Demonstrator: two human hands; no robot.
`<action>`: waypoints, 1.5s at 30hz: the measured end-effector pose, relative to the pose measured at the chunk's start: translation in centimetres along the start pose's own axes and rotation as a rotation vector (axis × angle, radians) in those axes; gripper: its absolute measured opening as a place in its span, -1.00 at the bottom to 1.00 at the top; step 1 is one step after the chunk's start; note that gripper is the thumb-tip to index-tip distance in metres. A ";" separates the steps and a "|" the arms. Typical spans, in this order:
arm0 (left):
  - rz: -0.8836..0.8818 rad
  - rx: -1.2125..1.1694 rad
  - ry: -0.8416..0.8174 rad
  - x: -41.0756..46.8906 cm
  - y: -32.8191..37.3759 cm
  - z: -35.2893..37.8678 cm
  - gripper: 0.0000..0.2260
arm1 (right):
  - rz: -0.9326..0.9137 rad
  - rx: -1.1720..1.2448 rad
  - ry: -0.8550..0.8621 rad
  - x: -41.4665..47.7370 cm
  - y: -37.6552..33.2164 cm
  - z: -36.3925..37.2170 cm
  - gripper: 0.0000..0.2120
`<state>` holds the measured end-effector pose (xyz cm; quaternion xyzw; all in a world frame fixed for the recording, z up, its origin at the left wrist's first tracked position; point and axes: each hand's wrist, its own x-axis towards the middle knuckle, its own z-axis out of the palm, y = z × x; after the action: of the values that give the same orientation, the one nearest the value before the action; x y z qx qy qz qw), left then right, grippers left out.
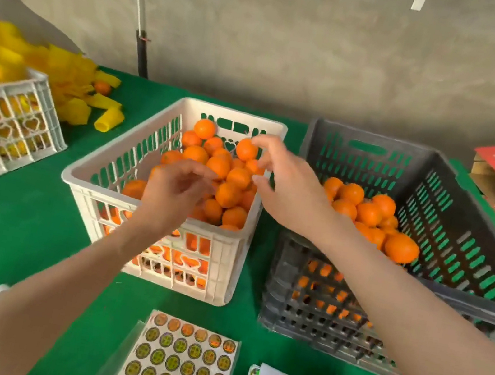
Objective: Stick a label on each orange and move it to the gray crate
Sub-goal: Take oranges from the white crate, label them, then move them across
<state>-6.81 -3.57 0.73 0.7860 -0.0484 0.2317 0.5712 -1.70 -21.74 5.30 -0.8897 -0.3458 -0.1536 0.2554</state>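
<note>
Green worktop (16, 247), white crate (78, 173) — the right hand (285, 187) spreads open toward a top orange (245, 151); best to grip just that one, gently. The left hand (173, 191) curls — pinching a label? Cannot tell.

Oranges (228, 181) are heaped in the white crate (235, 113); fewer are piled in the gray crate (376, 135) beside it. Sheets of round labels (182, 364) are laid flat nearby.

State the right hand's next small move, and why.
Probably close the right hand on the orange at its fingertips, high on the pile in the white crate. Its fingers are spread at that orange, not yet closed on it, and the fruit must come out for labelling.
</note>
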 end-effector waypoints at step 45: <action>-0.785 -1.025 -0.370 4.5 3.2 3.3 -0.42 | 0.284 0.626 0.058 -0.6 0.4 -1.1 -0.85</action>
<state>-2.89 -6.82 4.65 0.4013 0.0402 -0.1841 0.8963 -1.92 -22.92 5.78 -0.8027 -0.2414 -0.0280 0.5446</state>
